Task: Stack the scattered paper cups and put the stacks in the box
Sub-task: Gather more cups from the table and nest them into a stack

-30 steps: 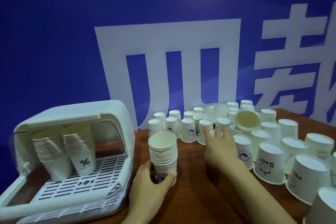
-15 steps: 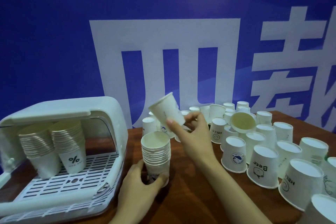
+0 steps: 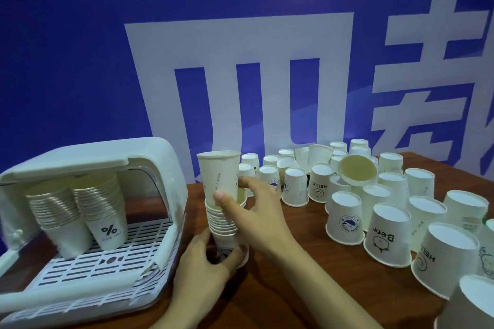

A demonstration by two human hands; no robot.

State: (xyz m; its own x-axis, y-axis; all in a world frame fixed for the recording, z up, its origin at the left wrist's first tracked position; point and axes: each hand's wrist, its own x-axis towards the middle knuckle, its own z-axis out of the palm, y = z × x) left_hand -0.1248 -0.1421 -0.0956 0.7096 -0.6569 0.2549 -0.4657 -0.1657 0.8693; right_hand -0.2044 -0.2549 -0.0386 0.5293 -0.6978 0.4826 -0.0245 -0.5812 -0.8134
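Observation:
A stack of white paper cups (image 3: 223, 224) stands upright on the brown table in front of the box. My left hand (image 3: 203, 267) grips the stack's base. My right hand (image 3: 251, 208) holds a single white cup (image 3: 219, 173) upright, its bottom entering the mouth of the stack's top cup. The white plastic box (image 3: 160, 168) at the left is open, with two cup stacks (image 3: 77, 205) standing on its slatted floor. Many scattered cups (image 3: 344, 218) stand upside down to the right.
One cup (image 3: 357, 170) lies on its side atop the pile, mouth toward me. The blue wall with large white characters (image 3: 240, 83) rises directly behind the table. Bare brown table (image 3: 307, 294) shows between my arms and the nearer cups.
My right hand picked a cup from the group, turned it upright and brought it left and down onto the stack. My left hand stayed on the stack's base.

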